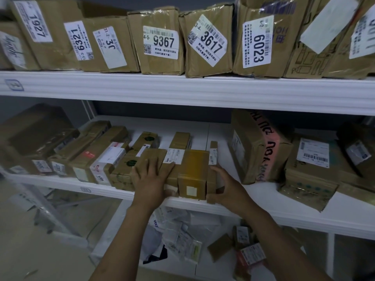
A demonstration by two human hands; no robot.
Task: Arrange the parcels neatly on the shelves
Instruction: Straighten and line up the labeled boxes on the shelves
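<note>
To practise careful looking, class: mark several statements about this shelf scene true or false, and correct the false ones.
1. The left hand lies flat on a brown parcel. True.
2. Parcel 9367 stands right of parcel 3617. False: 9367 stands left of 3617.
3. The right hand grips the pink-taped box. False: it grips a slim parcel, apart from that box.
4. Loose parcels lie below the middle shelf. True.
</note>
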